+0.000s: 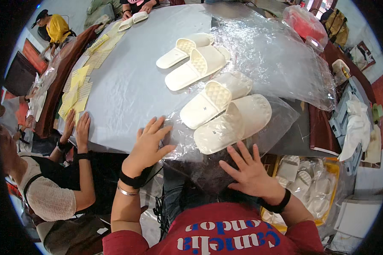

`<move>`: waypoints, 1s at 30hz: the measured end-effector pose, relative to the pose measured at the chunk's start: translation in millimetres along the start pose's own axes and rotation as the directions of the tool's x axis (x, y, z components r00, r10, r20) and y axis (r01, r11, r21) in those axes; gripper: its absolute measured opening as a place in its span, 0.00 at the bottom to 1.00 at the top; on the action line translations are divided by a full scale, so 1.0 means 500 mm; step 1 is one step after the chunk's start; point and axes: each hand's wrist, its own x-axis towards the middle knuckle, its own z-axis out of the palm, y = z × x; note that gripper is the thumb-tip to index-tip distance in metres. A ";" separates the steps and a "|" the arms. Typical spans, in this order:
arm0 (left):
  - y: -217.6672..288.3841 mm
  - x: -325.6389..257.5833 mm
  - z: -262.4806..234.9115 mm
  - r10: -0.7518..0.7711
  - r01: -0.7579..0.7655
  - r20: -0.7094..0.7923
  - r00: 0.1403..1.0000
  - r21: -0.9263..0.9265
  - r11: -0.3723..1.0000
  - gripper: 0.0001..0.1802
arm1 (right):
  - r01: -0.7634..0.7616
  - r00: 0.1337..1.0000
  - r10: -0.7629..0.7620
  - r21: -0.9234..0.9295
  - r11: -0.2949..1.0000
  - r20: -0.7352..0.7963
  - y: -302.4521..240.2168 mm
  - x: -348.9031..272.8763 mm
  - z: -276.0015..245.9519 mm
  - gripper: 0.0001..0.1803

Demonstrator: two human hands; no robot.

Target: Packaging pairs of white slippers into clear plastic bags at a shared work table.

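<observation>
The left hand (149, 148) is at the near edge of the table (123, 72). Its fingers are spread, with the thumb poking out to the side, and it holds nothing. The right hand (247, 172) is at the same edge of the table, more to the right. Its fingers are spread wide too, and it holds nothing. I can't tell if either hand touches the clear bag (281, 123), which hangs a bit over the near edge of the table.

The near slippers (227, 127), a white pair, lie on the table by its near edge, between the hands and a little past them. Shiny plastic is all around them, and I can't tell if they are inside the bag or on it. The far slippers (196, 63), white too, lie near the middle of the table.

Big clear sheets (281, 51) cover the right part of the table. Yellow papers (78, 78) lie along its left side. A co-worker (51, 187) sits left of the table with both hands on it. A yellow bin (335, 187) of wrapped slippers (302, 182) is below the table's near right side.
</observation>
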 end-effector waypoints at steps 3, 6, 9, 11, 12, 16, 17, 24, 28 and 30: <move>-0.003 0.018 0.012 0.090 -0.098 -0.239 0.967 -0.022 0.995 0.23 | -0.016 1.000 0.016 -0.187 0.982 -0.002 -0.003 -0.008 0.047 0.34; 0.028 0.044 0.023 0.214 -0.254 -0.394 0.894 -0.052 0.966 0.18 | -0.009 0.993 -0.010 -0.169 0.986 -0.115 -0.004 -0.008 0.052 0.24; 0.065 0.060 0.055 0.316 -0.364 -0.367 0.875 -0.068 0.929 0.17 | -0.005 0.986 -0.017 -0.135 0.991 -0.163 -0.006 -0.003 0.051 0.16; 0.086 0.053 0.070 0.376 -0.383 -0.318 0.870 0.044 0.923 0.19 | -0.031 0.982 0.003 -0.146 0.989 -0.187 -0.002 -0.007 0.039 0.14; 0.083 0.055 0.068 0.381 -0.388 -0.314 0.870 0.043 0.921 0.19 | -0.059 0.977 0.025 -0.155 0.986 -0.212 -0.003 -0.011 0.035 0.13; 0.048 0.065 0.051 0.301 -0.356 -0.311 0.902 -0.139 0.924 0.20 | -0.083 0.965 0.033 -0.182 0.980 -0.262 -0.009 -0.022 0.033 0.13; 0.040 0.067 0.048 0.280 -0.331 -0.343 0.897 -0.099 0.939 0.20 | -0.019 0.968 -0.019 -0.147 0.989 -0.249 -0.010 -0.026 0.033 0.12; -0.022 0.047 0.005 0.136 -0.202 -0.189 0.973 -0.398 0.895 0.20 | -0.171 0.740 0.115 -0.020 0.985 -0.662 0.079 -0.068 -0.076 0.08; -0.003 0.021 0.022 0.189 -0.221 -0.226 0.955 -0.125 0.967 0.31 | -0.235 0.699 0.185 0.022 0.972 -0.691 0.110 -0.108 -0.095 0.06; 0.043 0.005 0.050 0.302 -0.320 -0.212 0.930 -0.059 0.945 0.41 | -0.257 0.686 0.222 0.056 0.965 -0.693 0.119 -0.122 -0.091 0.08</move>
